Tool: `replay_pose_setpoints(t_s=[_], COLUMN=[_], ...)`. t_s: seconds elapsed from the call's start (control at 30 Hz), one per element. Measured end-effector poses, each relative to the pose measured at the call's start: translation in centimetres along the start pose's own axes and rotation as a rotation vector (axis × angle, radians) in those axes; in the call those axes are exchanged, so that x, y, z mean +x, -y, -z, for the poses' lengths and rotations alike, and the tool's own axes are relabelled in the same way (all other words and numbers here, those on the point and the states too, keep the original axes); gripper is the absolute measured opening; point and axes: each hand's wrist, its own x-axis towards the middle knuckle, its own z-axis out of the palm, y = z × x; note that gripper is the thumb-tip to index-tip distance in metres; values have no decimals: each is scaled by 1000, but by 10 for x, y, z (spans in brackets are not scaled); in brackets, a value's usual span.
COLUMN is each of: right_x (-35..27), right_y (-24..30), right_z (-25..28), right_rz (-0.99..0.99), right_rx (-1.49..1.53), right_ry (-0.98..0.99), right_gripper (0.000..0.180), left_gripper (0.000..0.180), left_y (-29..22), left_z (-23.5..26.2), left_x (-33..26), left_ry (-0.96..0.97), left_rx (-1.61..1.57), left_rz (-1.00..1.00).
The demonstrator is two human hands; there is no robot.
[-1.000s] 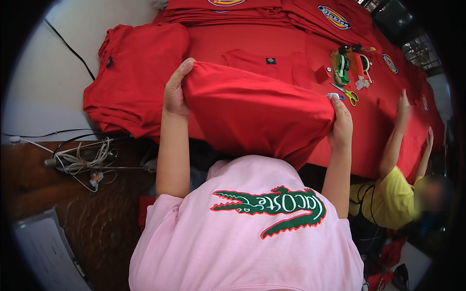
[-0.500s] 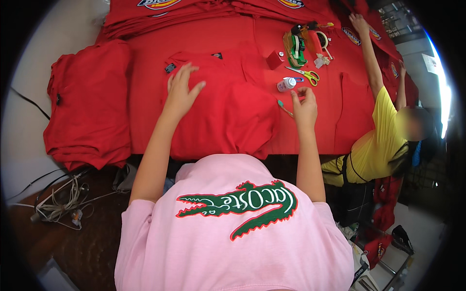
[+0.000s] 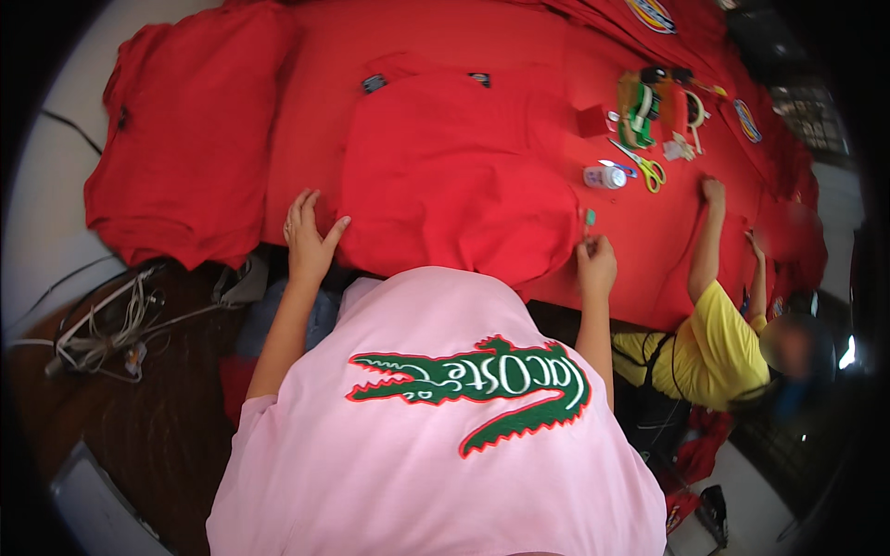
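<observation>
A red shirt lies spread on the red-covered table in front of me, with dark labels near its far edge. My left hand is at its near left side, thumb and fingers apart, holding nothing. By the near right edge of the shirt is my right hand, its fingers pinched together. Just beyond those fingertips is a small slim tool with a green end. Whether the fingers grip the tool, the cloth or something else is hidden.
A stack of red garments stands at the left. Right of the shirt are a white bottle, yellow-handled scissors, a tape dispenser and a red box. A co-worker in yellow reaches over the table at right. Cables lie lower left.
Both hands have come back toward me, the left from over the shirt to its left side, the right to the near right edge. The view has shifted.
</observation>
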Motion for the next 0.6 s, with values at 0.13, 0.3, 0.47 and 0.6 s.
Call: replay_pose_setpoints(t_s=[0.13, 0.3, 0.47, 0.6], right_x=[-18, -22, -23, -29], right_y=[-25, 9, 25, 40], right_z=[-8, 1, -24, 14], right_rz=[-230, -474, -239, -391], right_rx=[489, 925, 894, 1066], right_ry=[-66, 222, 240, 271], right_gripper=[8, 18, 20, 19], left_gripper=[39, 35, 34, 32], left_y=[-1, -14, -32, -22], left_z=[4, -27, -20, -28], left_x=[-45, -89, -57, -41], left_ry=[5, 34, 32, -111], left_rx=[-391, -684, -480, -398], left_rz=[329, 498, 456, 313])
